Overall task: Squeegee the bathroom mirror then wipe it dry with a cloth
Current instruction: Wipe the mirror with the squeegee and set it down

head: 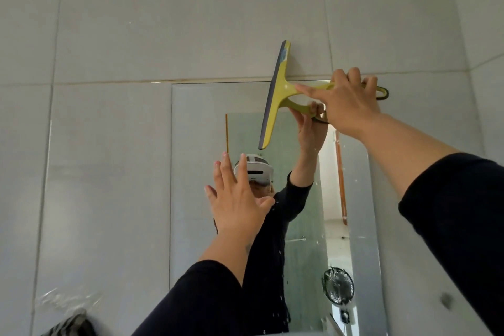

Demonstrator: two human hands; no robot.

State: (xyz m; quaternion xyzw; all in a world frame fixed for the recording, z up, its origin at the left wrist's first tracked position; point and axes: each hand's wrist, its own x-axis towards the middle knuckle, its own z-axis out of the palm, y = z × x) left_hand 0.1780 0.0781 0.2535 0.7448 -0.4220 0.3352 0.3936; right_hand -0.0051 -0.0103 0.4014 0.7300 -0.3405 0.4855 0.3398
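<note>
The frameless mirror (196, 161) hangs on the grey tiled wall, wet with droplets toward its lower right. My right hand (346, 101) grips the handle of a yellow-green squeegee (275, 95), index finger stretched along the handle. Its blade stands nearly upright across the mirror's top edge, half on the tile above. My left hand (234, 199) is raised in front of the mirror's middle with fingers straight and spread, holding nothing. No cloth is in sight.
Grey wall tiles (109, 35) surround the mirror. A dark striped object (73, 324) sits at the bottom left corner. The mirror reflects a person with a headset, a small fan and a doorway.
</note>
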